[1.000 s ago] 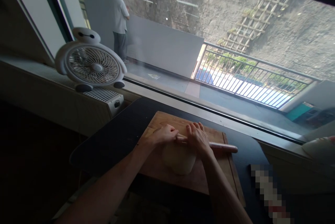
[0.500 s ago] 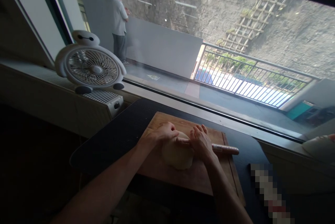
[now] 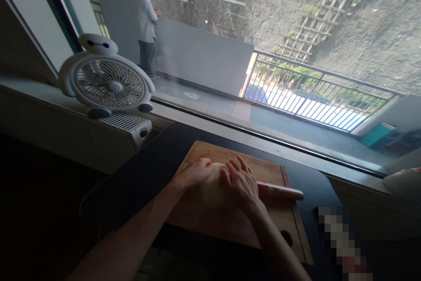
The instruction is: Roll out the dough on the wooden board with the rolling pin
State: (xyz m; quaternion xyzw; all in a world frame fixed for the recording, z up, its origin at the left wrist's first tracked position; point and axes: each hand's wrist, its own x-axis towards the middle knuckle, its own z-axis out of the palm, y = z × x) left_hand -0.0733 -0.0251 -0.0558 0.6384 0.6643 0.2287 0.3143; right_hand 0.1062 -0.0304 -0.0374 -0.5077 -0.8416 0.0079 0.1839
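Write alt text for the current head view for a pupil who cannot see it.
The left hand and right hand are on pale dough on a board, with a rolling pin jutting past the right hand. The board lies on a table by a window; a fan is at left, a person stands outside.

I read indoor room, exact kind unclear: white fan [image 3: 114, 87] at ten o'clock, large window [image 3: 204, 31] at twelve, railed walkway [image 3: 217, 100] beyond.
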